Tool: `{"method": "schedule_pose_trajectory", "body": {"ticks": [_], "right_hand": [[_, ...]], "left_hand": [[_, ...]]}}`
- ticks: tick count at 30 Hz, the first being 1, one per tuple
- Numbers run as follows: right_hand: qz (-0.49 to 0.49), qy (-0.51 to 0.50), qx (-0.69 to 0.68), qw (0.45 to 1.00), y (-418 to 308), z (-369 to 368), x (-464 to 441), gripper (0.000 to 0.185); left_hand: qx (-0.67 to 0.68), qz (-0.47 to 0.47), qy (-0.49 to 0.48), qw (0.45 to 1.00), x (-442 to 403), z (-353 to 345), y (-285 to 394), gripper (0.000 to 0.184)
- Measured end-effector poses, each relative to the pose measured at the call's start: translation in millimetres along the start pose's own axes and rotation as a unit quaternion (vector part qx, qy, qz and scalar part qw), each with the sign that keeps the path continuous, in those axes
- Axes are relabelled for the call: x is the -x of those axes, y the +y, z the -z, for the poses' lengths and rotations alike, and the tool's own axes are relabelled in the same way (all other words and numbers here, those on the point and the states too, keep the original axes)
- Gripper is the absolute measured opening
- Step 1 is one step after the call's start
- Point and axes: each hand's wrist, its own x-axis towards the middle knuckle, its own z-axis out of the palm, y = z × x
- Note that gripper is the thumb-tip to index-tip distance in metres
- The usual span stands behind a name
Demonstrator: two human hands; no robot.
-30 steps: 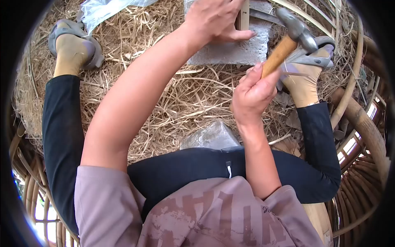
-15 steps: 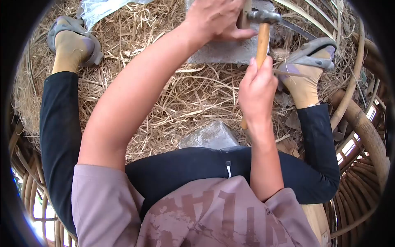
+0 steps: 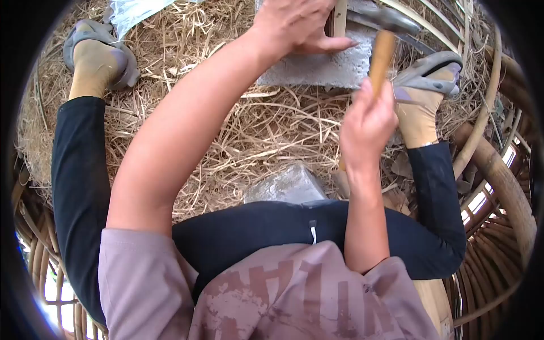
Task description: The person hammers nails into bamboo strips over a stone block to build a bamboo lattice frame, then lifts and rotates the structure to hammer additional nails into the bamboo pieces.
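Observation:
At the top of the view my left hand [image 3: 297, 25] is closed on a pale wooden strip [image 3: 339, 20], its thumb pointing right across the strip's lower part. The strip stands over a rough grey block [image 3: 317, 71]; its upper end is out of frame. My right hand [image 3: 368, 122] grips the wooden handle of a hammer [image 3: 382, 51]. The blurred metal head is to the right of the strip and apart from it. A dark flat blade-like piece [image 3: 362, 17] lies on the block behind the hammer head.
Dry shavings [image 3: 255, 136] cover the ground between my legs. A second grey block [image 3: 286, 184] lies close to my lap. Clear plastic [image 3: 136, 14] is at the upper left. Curved canes [image 3: 481, 113] and a thick bent pole [image 3: 504, 181] stand at the right, beside my shod foot [image 3: 430, 76].
The hammer swung left to the strip half a second ago and has now moved back to the right. My left hand has stayed nearly still.

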Motion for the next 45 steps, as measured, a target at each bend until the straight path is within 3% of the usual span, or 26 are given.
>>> {"method": "schedule_pose_trajectory", "body": {"ticks": [3, 4, 7, 9, 11, 12, 15, 16, 19, 24, 28, 32, 35, 36, 37, 39, 41, 45], "right_hand": [[0.03, 0.124, -0.116, 0.985, 8, -17, 9, 0.017], [0.038, 0.057, 0.016, 0.998, 2, -9, 6, 0.017], [0.038, -0.039, 0.034, 0.998, 1, -5, -4, 0.009], [0.026, 0.01, -0.007, 1.0, -3, -8, 3, 0.011], [0.02, 0.022, 0.015, 0.999, 5, -10, 6, 0.017], [0.011, -0.06, 0.107, 0.992, 8, -7, -2, 0.017], [-0.014, 0.006, -0.032, 0.999, 2, 3, 0, 0.016], [0.029, 0.073, -0.038, 0.996, 6, -3, 3, 0.016], [0.053, -0.032, 0.092, 0.994, 8, -7, -3, 0.018], [-0.009, 0.016, -0.051, 0.999, -9, -4, 0, 0.013], [0.056, -0.053, 0.084, 0.994, 6, -8, -8, 0.011], [0.047, 0.049, -0.04, 0.997, -8, -6, 1, 0.012], [0.044, -0.055, 0.096, 0.993, 5, -8, -8, 0.014], [0.04, -0.053, 0.021, 0.998, 9, -11, -8, 0.017], [-0.07, -0.064, -0.109, 0.989, 12, -7, -9, 0.018], [-0.281, -0.096, -0.364, 0.883, 8, -3, -6, 0.02], [-0.266, -0.061, -0.354, 0.895, 10, 6, -13, 0.021], [-0.255, -0.025, -0.392, 0.884, 19, 25, -25, 0.02]], "left_hand": [[-0.022, 0.001, -0.023, 0.999, 7, 4, -3, 0.114], [-0.034, -0.003, -0.012, 0.999, 4, -1, -4, 0.114], [-0.022, 0.002, -0.04, 0.999, -3, 13, 1, 0.11], [-0.01, 0.011, -0.066, 0.998, 2, 16, -3, 0.109], [-0.032, 0.004, -0.022, 0.999, 4, 1, -4, 0.108], [-0.044, -0.001, 0.005, 0.999, 0, 2, -2, 0.108], [-0.027, 0.004, -0.044, 0.999, -2, 9, -5, 0.108], [-0.034, 0.003, -0.029, 0.999, -1, 5, -7, 0.107], [-0.043, 0.001, -0.01, 0.999, 1, 0, -3, 0.107], [-0.025, 0.006, -0.021, 0.999, 7, 0, -3, 0.108], [-0.04, 0.0, 0.004, 0.999, -2, -4, -3, 0.108], [-0.037, 0.003, -0.009, 0.999, 4, -4, -5, 0.11], [-0.034, 0.005, -0.004, 0.999, -4, 0, -2, 0.113], [-0.024, 0.009, -0.011, 1.0, -5, 2, -1, 0.114], [-0.017, 0.014, -0.014, 1.0, -7, 3, -2, 0.114], [-0.027, 0.013, -0.014, 0.999, -4, -1, -7, 0.115], [-0.066, 0.007, -0.03, 0.997, -4, 2, -5, 0.117], [0.045, 0.018, 0.028, 0.998, 5, 7, -10, 0.114]]}}
